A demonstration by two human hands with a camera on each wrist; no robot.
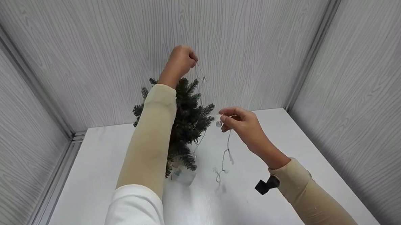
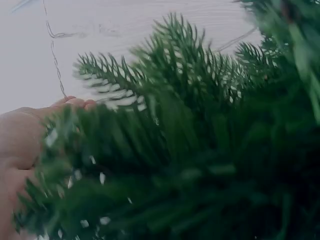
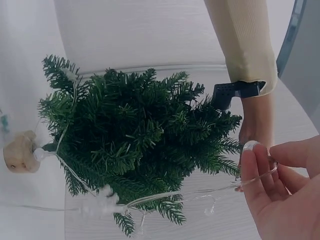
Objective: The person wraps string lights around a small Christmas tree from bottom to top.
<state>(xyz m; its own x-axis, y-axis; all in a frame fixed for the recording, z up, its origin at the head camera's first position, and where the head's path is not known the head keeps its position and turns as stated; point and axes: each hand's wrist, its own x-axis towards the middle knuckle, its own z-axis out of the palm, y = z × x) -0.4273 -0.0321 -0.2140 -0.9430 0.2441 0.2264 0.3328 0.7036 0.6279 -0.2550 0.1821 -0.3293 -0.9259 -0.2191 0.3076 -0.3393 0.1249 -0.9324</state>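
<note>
A small artificial Christmas tree (image 1: 191,118) stands on the white table, partly hidden behind the left forearm. Above its top, my left hand (image 1: 181,61) pinches the thin wire of a string of lights, which hangs from the fingertips down the tree's right side. In the left wrist view, green branches (image 2: 175,150) cover much of that hand (image 2: 22,140). My right hand (image 1: 244,125), right of the tree, holds another stretch of the string lights (image 1: 228,148) between thumb and fingers, beside a clear round bulb (image 1: 218,124). The loose end dangles below it.
The white tabletop (image 1: 258,201) is bordered by grey wood-grain panels (image 1: 245,49) at the back and sides. A wooden trunk base (image 3: 21,152) shows under the tree in the right wrist view. A black wrist mount (image 1: 266,185) sits on the right sleeve.
</note>
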